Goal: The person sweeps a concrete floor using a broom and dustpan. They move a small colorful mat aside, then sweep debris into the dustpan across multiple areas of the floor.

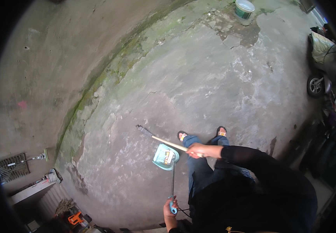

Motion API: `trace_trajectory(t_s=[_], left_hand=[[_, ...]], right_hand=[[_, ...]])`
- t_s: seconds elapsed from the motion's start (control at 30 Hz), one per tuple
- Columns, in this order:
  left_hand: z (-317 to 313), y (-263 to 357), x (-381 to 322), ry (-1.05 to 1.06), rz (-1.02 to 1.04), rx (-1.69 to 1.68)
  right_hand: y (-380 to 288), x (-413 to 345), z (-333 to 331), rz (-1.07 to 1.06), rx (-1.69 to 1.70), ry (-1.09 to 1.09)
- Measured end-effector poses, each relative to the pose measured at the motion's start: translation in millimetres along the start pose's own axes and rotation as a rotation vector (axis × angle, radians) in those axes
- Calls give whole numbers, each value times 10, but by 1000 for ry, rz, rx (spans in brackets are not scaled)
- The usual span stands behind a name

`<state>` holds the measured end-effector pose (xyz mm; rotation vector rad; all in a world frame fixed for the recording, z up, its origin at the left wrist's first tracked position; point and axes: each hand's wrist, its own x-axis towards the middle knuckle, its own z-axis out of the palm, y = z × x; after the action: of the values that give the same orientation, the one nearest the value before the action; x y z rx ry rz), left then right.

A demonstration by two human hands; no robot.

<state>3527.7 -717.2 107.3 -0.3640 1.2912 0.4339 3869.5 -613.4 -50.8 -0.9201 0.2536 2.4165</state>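
My left hand (171,205) is closed around the blue grip of a long-handled dustpan. The dustpan's pale turquoise pan (159,157) sits low, near the floor, ahead and to the left of my legs, and bears a printed label. My right hand (196,150) grips the pale wooden handle (169,142) of a long tool. The tool slants forward and left, past the pan's far side. Its narrow dark head (144,131) is close to the floor; I cannot tell what kind of head it is.
The concrete floor (185,96) is worn and patchy, with moss along the wall (54,58). A green-and-white bucket (244,10) stands far ahead. A motor scooter (316,85) is at the right. At lower left are a metal grille (13,167) and an orange-framed object (74,218).
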Motion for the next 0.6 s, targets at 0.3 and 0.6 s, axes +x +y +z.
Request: trace_trajectory(t_s=[0.3,0.6], left_hand=[[-337,967,147,29,-117,-91],[-303,1413,363,39,-77,99]], right_hand=[[-432,1218,-1,-208,436,-84],[-827,-309,-660,-687,-72,976]])
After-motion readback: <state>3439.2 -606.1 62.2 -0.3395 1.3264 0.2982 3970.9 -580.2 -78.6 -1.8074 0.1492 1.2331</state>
